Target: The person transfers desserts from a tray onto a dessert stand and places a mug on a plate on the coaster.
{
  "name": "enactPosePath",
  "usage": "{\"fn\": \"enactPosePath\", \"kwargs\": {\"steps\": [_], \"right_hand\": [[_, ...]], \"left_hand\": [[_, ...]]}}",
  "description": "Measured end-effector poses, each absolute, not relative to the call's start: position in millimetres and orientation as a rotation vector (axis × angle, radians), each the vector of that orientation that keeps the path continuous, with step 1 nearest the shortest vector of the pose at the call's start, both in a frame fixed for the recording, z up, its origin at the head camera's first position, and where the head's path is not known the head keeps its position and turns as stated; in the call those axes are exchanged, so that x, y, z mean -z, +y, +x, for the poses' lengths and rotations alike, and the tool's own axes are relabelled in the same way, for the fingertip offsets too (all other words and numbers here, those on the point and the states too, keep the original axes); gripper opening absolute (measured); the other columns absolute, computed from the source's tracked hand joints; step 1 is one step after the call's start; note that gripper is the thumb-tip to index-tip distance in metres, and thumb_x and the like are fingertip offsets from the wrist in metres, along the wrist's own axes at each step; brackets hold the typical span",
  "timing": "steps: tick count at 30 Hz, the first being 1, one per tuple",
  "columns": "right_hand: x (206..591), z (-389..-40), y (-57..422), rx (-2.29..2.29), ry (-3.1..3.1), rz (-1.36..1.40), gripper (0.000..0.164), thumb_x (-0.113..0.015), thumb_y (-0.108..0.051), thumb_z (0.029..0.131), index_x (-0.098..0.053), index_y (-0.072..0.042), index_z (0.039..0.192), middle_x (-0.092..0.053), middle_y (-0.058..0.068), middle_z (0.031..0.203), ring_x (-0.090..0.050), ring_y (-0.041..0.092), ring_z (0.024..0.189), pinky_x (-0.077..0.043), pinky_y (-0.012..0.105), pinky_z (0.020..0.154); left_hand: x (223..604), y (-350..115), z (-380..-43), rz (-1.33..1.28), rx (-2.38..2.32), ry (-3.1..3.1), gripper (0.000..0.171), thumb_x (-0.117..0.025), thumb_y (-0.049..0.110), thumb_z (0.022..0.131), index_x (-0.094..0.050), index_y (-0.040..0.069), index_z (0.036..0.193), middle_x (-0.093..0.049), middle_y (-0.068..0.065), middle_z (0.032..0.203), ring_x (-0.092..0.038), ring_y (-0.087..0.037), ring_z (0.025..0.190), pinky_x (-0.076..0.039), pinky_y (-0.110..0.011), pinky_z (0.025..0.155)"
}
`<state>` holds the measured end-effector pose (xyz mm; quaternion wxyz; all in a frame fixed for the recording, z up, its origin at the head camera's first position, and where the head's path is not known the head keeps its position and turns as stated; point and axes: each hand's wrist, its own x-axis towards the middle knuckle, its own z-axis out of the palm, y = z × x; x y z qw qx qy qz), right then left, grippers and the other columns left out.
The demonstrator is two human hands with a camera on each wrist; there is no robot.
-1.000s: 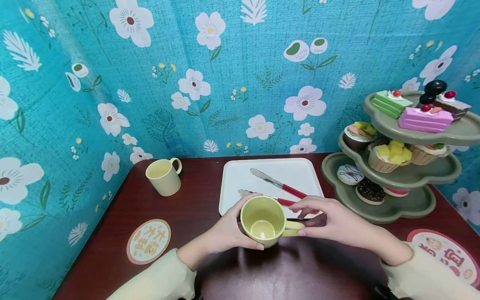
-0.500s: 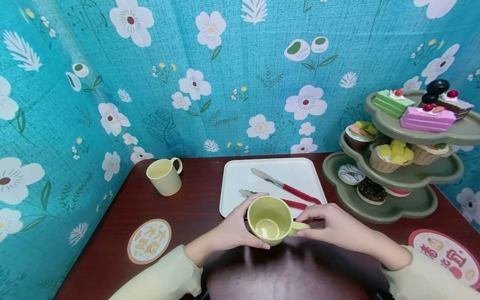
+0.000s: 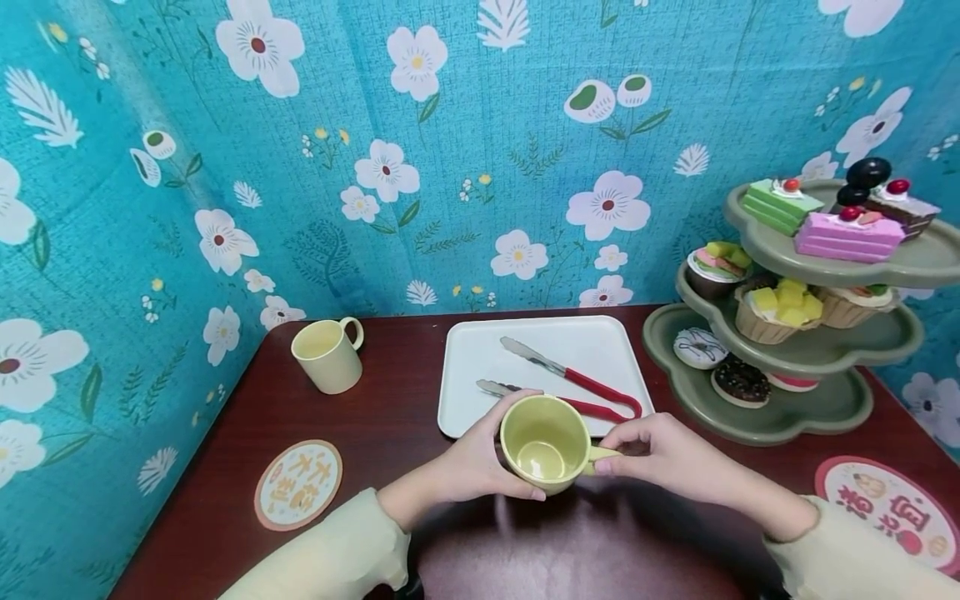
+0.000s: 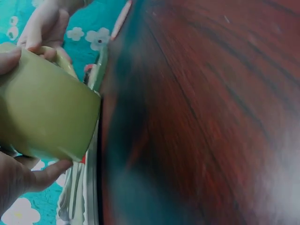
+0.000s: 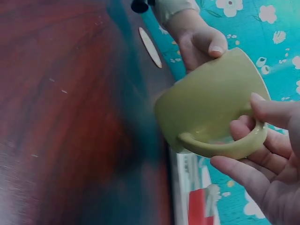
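Observation:
A yellow-green mug [image 3: 546, 442] is held up over the near part of the table, its mouth tilted so that the inside shows in the head view. My left hand [image 3: 483, 462] grips the mug's body from the left side, thumb toward me. On the other side my right hand [image 3: 671, 458] holds the handle. The right wrist view shows fingers passing through the loop of the handle [image 5: 225, 149]. Behind the mug lies a white tray [image 3: 468, 350] with two red-handled tongs [image 3: 592, 383]; the mug and left hand cover part of the nearer pair.
A second, pale yellow mug [image 3: 333, 362] stands upright at the back left. Round coasters lie at the left [image 3: 298, 485] and the right [image 3: 892, 512]. A three-tier green stand [image 3: 757, 425] at the right bears toy cakes, cupcakes and doughnuts. Patterned blue cloth [image 3: 450, 167] hangs behind the table.
Both hands have carried the mug slightly to the right. The right hand's fingers have drawn down and back closer around the handle, uncovering the tongs' red handles.

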<state>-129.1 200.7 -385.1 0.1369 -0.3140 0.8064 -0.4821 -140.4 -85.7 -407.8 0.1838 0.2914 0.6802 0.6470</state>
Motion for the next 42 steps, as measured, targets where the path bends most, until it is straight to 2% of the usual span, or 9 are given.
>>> {"fn": "enactPosePath", "kwargs": {"steps": [6, 10, 14, 18, 20, 24, 30, 36, 42], "right_hand": [[391.9, -124.7, 199.5, 1.538, 2.25, -0.809, 0.015, -0.072, -0.011, 0.096, -0.078, -0.001, 0.105, -0.076, 0.01, 0.09, -0.065, 0.008, 0.08, -0.057, 0.027, 0.07], [391.7, -121.6, 198.1, 1.599, 2.306, -0.72, 0.017, -0.073, -0.009, 0.095, -0.077, 0.003, 0.106, -0.076, 0.008, 0.091, -0.066, 0.006, 0.08, -0.058, 0.027, 0.07], [389.9, -122.1, 197.8, 1.648, 2.346, -0.704, 0.018, -0.072, -0.006, 0.095, -0.075, 0.008, 0.108, -0.076, 0.008, 0.09, -0.067, 0.006, 0.079, -0.058, 0.025, 0.069], [382.4, -125.1, 199.0, 1.73, 2.294, -0.677, 0.024, -0.069, -0.003, 0.097, -0.07, 0.015, 0.113, -0.074, 0.017, 0.1, -0.072, 0.011, 0.083, -0.059, 0.027, 0.074], [377.1, -125.8, 200.4, 1.754, 2.29, -0.683, 0.024, -0.068, -0.003, 0.098, -0.069, 0.016, 0.113, -0.074, 0.017, 0.101, -0.072, 0.011, 0.084, -0.059, 0.028, 0.074], [368.3, -125.3, 205.5, 1.785, 2.28, -0.708, 0.024, -0.066, 0.0, 0.099, -0.067, 0.018, 0.114, -0.076, 0.01, 0.101, -0.073, 0.012, 0.088, -0.059, 0.03, 0.075], [365.6, -125.0, 221.6, 1.791, 2.349, -0.711, 0.019, -0.064, 0.003, 0.098, -0.071, 0.012, 0.113, -0.077, 0.004, 0.1, -0.073, 0.012, 0.089, -0.06, 0.03, 0.074], [363.5, -124.2, 242.5, 1.804, 2.404, -0.656, 0.022, -0.062, 0.007, 0.098, -0.076, 0.0, 0.113, -0.077, 0.003, 0.1, -0.074, 0.012, 0.09, -0.059, 0.029, 0.073], [355.8, -120.0, 262.6, 1.735, 2.552, -0.491, 0.026, -0.064, 0.003, 0.098, -0.078, -0.012, 0.114, -0.077, 0.0, 0.097, -0.073, 0.009, 0.086, -0.059, 0.025, 0.072]], "left_hand": [[407.2, -88.2, -145.3, 0.83, -1.765, 1.928, 0.103, -0.088, -0.009, 0.068, -0.034, 0.012, 0.154, -0.05, -0.004, 0.144, -0.047, -0.033, 0.129, -0.045, -0.059, 0.103], [402.0, -89.4, -152.6, 0.866, -1.704, 1.966, 0.103, -0.088, -0.007, 0.071, -0.032, 0.013, 0.155, -0.048, -0.003, 0.144, -0.047, -0.025, 0.129, -0.049, -0.051, 0.101], [395.0, -89.7, -161.4, 0.905, -1.66, 1.976, 0.104, -0.087, -0.008, 0.072, -0.03, 0.012, 0.156, -0.046, -0.004, 0.146, -0.047, -0.023, 0.129, -0.053, -0.046, 0.098], [385.5, -90.8, -169.1, 0.941, -1.614, 2.013, 0.103, -0.088, -0.006, 0.073, -0.032, 0.016, 0.156, -0.047, -0.002, 0.145, -0.049, -0.022, 0.127, -0.055, -0.042, 0.095], [380.2, -91.9, -171.6, 0.962, -1.586, 2.039, 0.103, -0.089, -0.004, 0.073, -0.033, 0.019, 0.156, -0.047, -0.001, 0.145, -0.049, -0.021, 0.127, -0.054, -0.041, 0.095], [370.6, -96.8, -173.0, 0.983, -1.543, 2.101, 0.102, -0.089, 0.001, 0.075, -0.032, 0.022, 0.157, -0.045, 0.001, 0.149, -0.05, -0.017, 0.13, -0.052, -0.042, 0.098], [364.2, -112.8, -172.4, 0.963, -1.544, 2.16, 0.099, -0.087, 0.003, 0.079, -0.032, 0.024, 0.158, -0.046, 0.003, 0.153, -0.047, -0.017, 0.137, -0.045, -0.06, 0.102], [363.9, -128.2, -169.0, 0.963, -1.526, 2.217, 0.094, -0.086, 0.006, 0.081, -0.034, 0.025, 0.157, -0.051, 0.001, 0.15, -0.047, -0.016, 0.138, -0.042, -0.055, 0.106], [361.7, -142.5, -165.7, 0.981, -1.467, 2.327, 0.086, -0.089, 0.015, 0.081, -0.044, 0.025, 0.153, -0.055, 0.003, 0.148, -0.049, -0.011, 0.136, -0.042, -0.053, 0.106]]}}
